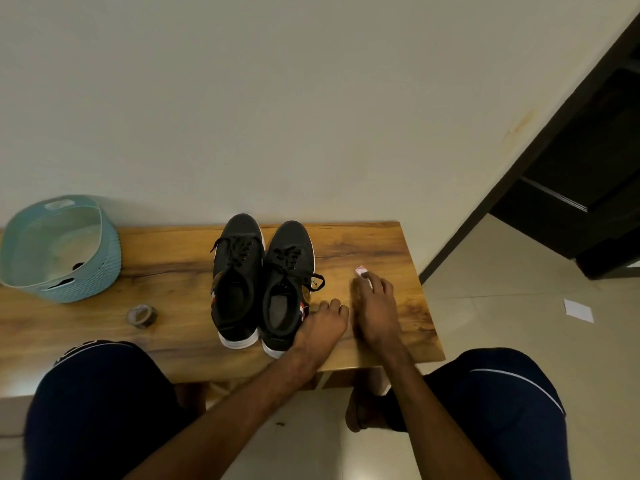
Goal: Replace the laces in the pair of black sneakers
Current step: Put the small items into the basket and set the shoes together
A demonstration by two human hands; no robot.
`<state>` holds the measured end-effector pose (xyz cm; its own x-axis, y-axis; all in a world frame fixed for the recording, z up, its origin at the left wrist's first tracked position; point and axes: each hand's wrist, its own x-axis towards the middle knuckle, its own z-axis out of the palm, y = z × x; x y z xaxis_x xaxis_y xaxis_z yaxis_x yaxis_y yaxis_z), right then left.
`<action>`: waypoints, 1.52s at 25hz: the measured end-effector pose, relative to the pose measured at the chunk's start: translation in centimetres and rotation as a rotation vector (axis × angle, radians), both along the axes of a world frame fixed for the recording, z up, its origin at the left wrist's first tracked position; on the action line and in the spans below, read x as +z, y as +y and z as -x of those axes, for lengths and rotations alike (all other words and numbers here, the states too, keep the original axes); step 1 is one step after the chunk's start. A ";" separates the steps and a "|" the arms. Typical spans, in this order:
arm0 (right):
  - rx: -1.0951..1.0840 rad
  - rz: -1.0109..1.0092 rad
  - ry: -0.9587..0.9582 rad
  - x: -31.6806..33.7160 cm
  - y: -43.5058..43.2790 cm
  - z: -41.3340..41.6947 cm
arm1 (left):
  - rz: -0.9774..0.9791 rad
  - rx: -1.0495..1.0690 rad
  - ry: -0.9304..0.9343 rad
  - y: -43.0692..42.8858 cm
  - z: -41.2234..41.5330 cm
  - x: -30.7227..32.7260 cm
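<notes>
Head view. A teal basket (pixel 100 271) is seen on the wooden bench (pixel 377 244), far to the left of both hands' fingers. A tape roll (pixel 142 316) is lying nearer, well left of them. The black sneakers (pixel 242 271) are set side by side at mid-bench, toes pointed away from the person, with black laces (pixel 239 252) threaded. The nearer shoe's heel side is just beside the curled fingers of the left hand (pixel 323 323); whether anything is held there cannot be told. The right hand (pixel 375 306) is blurred, close to the right of those fingers. A small pink-and-white object (pixel 362 271) is pinched at its fingertips.
</notes>
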<state>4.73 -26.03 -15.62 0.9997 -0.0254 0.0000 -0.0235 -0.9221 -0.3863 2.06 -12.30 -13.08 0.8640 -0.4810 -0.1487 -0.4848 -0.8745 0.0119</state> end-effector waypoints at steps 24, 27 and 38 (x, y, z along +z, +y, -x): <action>0.312 -0.128 0.270 3.8 9.8 3.6 | 0.721 0.674 0.179 17.5 3.8 4.1; 0.329 -0.299 0.234 4.4 9.1 4.3 | 0.715 0.708 0.199 17.2 3.6 4.6; 0.058 -0.082 0.057 1.7 3.5 5.4 | 0.758 0.344 -0.283 10.2 3.6 8.6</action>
